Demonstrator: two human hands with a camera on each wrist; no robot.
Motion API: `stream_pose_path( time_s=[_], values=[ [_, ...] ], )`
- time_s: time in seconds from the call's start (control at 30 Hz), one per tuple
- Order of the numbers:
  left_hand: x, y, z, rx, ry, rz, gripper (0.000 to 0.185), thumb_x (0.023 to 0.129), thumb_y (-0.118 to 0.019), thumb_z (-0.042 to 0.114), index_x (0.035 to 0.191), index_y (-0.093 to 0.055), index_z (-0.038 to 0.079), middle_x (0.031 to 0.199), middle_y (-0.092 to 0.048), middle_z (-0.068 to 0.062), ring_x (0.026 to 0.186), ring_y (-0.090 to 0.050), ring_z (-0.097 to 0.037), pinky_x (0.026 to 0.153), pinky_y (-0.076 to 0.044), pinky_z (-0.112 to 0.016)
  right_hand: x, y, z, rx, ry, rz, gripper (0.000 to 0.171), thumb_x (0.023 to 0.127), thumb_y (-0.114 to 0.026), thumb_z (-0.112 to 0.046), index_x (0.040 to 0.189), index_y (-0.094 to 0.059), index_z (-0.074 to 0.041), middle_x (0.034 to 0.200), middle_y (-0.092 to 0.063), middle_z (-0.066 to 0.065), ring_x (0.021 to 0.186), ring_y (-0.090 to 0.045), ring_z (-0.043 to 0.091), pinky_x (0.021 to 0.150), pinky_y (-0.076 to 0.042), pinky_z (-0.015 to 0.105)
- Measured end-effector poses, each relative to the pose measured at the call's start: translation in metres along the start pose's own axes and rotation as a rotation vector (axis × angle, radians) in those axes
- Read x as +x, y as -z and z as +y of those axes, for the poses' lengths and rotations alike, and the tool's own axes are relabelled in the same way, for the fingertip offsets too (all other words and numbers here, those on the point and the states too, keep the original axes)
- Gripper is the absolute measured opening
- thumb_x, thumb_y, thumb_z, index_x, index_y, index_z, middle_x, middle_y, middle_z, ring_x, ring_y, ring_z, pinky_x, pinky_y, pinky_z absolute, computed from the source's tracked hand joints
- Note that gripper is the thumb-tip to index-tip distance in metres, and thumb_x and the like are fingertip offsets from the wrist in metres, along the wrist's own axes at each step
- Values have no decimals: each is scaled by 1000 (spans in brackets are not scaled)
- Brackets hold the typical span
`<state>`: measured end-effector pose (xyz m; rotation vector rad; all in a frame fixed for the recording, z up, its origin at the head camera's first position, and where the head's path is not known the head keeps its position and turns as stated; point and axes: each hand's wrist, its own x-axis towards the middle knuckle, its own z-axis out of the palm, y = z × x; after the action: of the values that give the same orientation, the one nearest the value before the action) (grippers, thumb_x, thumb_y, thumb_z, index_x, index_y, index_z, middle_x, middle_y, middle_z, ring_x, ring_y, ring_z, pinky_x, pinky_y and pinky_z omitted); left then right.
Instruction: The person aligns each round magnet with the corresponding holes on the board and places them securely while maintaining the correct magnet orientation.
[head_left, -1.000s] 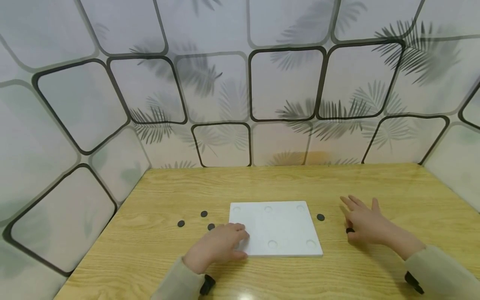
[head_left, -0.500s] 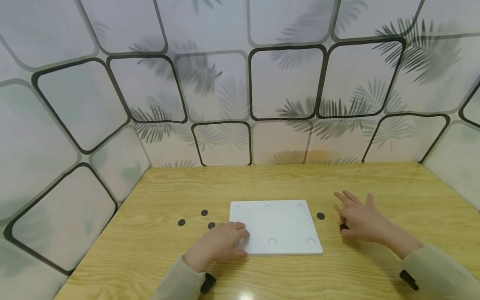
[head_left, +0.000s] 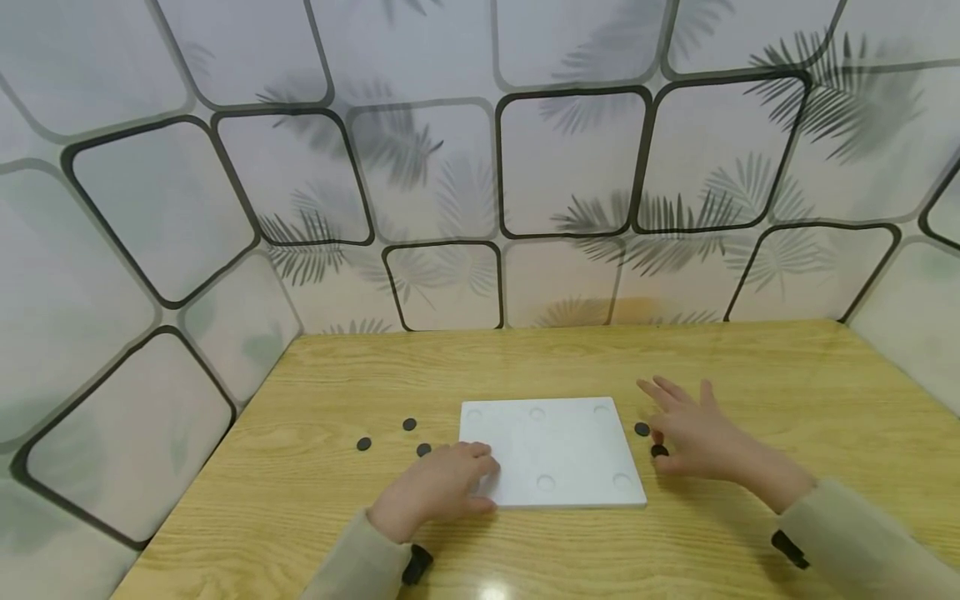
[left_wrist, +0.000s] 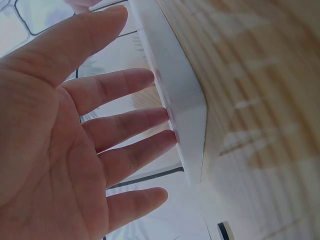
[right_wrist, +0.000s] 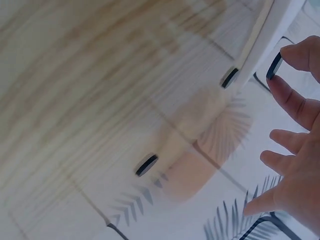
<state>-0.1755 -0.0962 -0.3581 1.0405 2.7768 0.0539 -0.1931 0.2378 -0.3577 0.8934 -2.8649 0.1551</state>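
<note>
Bare hands, beige long sleeves [head_left: 862, 533], black wrist-worn camera straps [head_left: 415, 565]

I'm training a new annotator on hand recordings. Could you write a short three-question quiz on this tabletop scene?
1. True or false: the right hand pinches a black disc.
2. How many black discs lie on the table left of the white board?
3. What does the left hand touch? A) the board's near left corner B) a disc C) the wall

Key: 1 true: thumb and finger hold it, as the right wrist view shows. 2 three. 3 A: its fingers rest against the board's edge.
</note>
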Motion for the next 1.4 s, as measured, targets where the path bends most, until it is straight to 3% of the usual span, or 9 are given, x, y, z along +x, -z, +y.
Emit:
stream_pose_path(
  time_s=[0.43,0.63,1.13,1.4],
  values=[
    [1,0,0,6,-11,10,43,78,-65,40,112,-60,15,121,-52,-3,110,-48,-19,92,-40,-32,11,0,-26,-31,62,-7,29,58,-74,-18,58,-46,-24,133,-34,23,123,-26,41,79,-8,78],
    [1,0,0,7,-14,13,43,78,-65,40,113,-60,15,122,-52,-3,110,-48,-19,92,-39,-32,12,0,-35,6,80,-29,26,59,-71,-16,58,-47,-23,134,-33,23,124,-24,41,80,-7,77],
    [0,1,1,14,-15,8,43,78,-64,40,113,-60,15,121,-52,-3,111,-47,-19,92,-39,-33,14,-12,-41,26,96,-94,25,62,-70,-18,58,-46,-24,136,-32,20,126,-22,40,81,-4,77],
    [0,1,1,14,-11,9,43,78,-65,39,113,-60,15,122,-51,-3,111,-47,-19,92,-39,-33,15,-14,-42,9,121,-83,26,62,-69,-14,58,-46,-24,133,-35,21,123,-26,41,80,-8,77]
  ],
)
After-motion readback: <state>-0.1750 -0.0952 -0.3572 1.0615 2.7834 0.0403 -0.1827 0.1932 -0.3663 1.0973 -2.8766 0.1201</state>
